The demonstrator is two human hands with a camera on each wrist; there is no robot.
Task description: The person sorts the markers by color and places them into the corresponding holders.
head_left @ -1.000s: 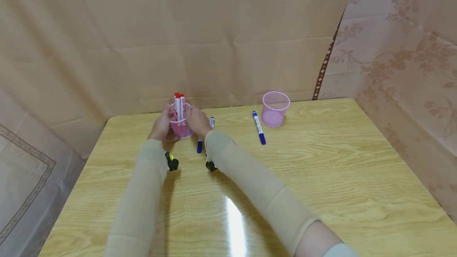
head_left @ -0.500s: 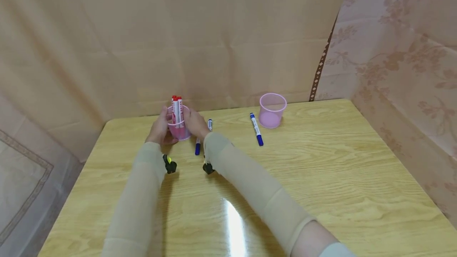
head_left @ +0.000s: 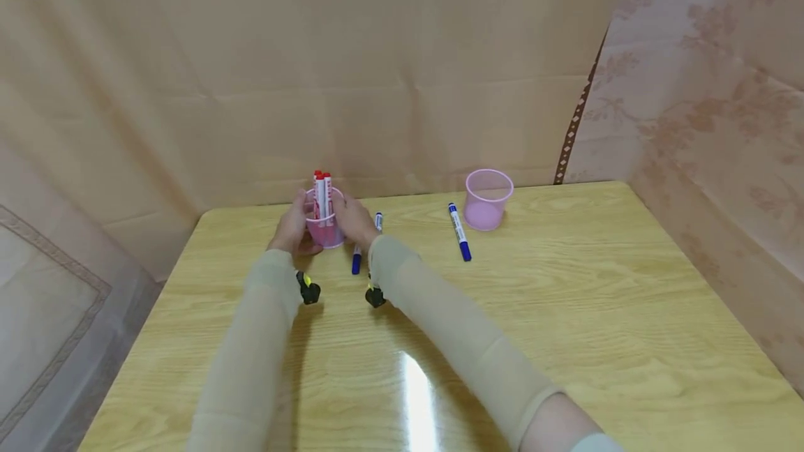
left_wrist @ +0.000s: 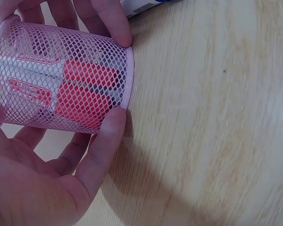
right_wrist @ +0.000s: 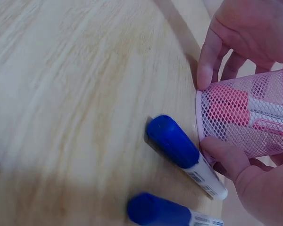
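Observation:
A pink mesh pen cup (head_left: 326, 234) stands upright near the back left of the table. Several red-capped white markers (head_left: 323, 195) are inside it, one end poking above the rim. My left hand (head_left: 290, 229) grips the cup from the left, and my right hand (head_left: 354, 220) holds it from the right. In the left wrist view, fingertips touch the cup's base rim, and red marker ends (left_wrist: 87, 101) show through the mesh. A blue-capped marker (head_left: 356, 264) lies beside my right hand, which partly hides it in the head view.
A second pink mesh cup (head_left: 485, 216) stands at the back, right of centre. Another blue-capped marker (head_left: 460, 232) lies just left of it. Curtain cloth (head_left: 402, 124) hangs behind the wooden table's (head_left: 565, 312) back edge.
The head view shifts slightly. Both hands stay on the cup, and the cups and markers keep their places on the table.

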